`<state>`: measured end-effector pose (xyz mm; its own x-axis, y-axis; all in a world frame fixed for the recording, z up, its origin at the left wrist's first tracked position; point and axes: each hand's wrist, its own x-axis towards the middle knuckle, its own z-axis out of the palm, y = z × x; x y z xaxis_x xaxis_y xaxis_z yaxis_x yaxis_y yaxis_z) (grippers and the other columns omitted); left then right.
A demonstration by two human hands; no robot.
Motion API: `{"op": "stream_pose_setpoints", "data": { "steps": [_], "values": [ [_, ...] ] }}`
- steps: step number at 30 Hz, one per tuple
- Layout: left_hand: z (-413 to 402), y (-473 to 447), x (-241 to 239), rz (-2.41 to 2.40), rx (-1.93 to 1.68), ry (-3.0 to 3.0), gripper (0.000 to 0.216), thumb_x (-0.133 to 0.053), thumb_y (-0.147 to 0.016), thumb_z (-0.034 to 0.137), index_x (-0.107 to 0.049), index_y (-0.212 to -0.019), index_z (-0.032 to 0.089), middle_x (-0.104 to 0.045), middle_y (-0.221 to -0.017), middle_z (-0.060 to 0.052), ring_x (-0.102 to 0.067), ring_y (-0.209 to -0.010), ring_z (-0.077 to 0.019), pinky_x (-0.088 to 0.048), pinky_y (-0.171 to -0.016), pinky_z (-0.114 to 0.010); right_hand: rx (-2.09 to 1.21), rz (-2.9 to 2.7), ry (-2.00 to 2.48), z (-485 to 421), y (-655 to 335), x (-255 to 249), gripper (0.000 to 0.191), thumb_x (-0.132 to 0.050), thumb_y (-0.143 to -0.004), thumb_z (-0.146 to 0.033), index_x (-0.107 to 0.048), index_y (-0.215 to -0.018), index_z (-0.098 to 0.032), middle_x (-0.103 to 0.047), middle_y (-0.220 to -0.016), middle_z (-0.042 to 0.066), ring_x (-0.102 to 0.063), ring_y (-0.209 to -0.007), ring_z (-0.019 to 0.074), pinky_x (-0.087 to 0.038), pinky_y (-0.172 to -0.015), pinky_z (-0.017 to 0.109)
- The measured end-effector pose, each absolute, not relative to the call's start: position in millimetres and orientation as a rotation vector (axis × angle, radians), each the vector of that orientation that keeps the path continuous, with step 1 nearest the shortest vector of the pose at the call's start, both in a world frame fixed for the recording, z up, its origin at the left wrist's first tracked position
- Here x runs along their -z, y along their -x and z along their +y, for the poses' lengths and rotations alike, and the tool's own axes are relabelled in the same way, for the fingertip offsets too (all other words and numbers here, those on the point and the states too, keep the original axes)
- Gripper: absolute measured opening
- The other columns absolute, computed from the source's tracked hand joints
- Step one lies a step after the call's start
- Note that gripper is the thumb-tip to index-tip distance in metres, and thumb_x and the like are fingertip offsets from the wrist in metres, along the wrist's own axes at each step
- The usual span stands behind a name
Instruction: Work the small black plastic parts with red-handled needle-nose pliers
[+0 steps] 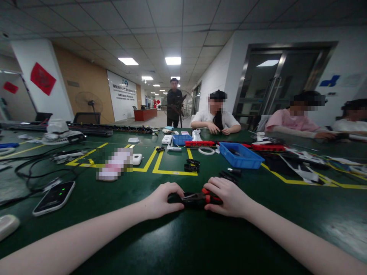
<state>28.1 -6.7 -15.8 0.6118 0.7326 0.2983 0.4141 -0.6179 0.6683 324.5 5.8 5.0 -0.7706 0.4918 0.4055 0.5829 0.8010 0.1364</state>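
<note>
Above the green table, my right hand [228,196] is closed around the red and black handles of a pair of pliers [196,196]. The metal jaws point left, toward my left hand [164,200]. Fingers and thumb of that hand pinch a small dark part [174,198], mostly hidden by the fingers; its kind cannot be made out. The plier tips reach the part or lie right beside it. Small black pieces [191,165] lie just beyond my hands, with more black pieces [228,176] beyond my right hand.
A blue bin [241,156] stands ahead to the right, near red strips [200,144] and a white ring [206,151]. Leftward lie a phone-like device [54,198] with green lights, black cables [25,168] and a white box [137,159]. Several people sit or stand across the table.
</note>
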Motion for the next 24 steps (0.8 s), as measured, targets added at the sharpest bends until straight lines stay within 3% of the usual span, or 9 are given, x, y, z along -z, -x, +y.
{"op": "stream_pose_setpoints", "data": {
  "steps": [6,24],
  "values": [
    [-13,-30,15,0.917,-0.724,-2.458,0.015,-0.071,-0.088,0.023,-0.064,-0.102,0.019,-0.068,-0.108,-0.005,-0.062,-0.101,-0.0227,-0.048,-0.091,-0.038,0.324,-2.628,0.82,3,-322,-5,0.031,-0.065,-0.089,-0.045,-0.064,-0.104,-0.018,-0.066,-0.096,0.009,-0.063,-0.082,0.0206,-0.049,-0.071,0.033],
    [-17,-31,11,0.89,-0.65,-2.579,0.016,-0.068,-0.092,0.02,-0.06,-0.106,0.02,-0.067,-0.112,-0.006,-0.061,-0.105,-0.0236,-0.048,-0.094,-0.038,0.357,-2.606,0.766,2,-323,-5,0.031,-0.065,-0.088,-0.044,-0.065,-0.104,-0.017,-0.068,-0.096,0.01,-0.063,-0.083,0.0208,-0.049,-0.072,0.033]
  ]
}}
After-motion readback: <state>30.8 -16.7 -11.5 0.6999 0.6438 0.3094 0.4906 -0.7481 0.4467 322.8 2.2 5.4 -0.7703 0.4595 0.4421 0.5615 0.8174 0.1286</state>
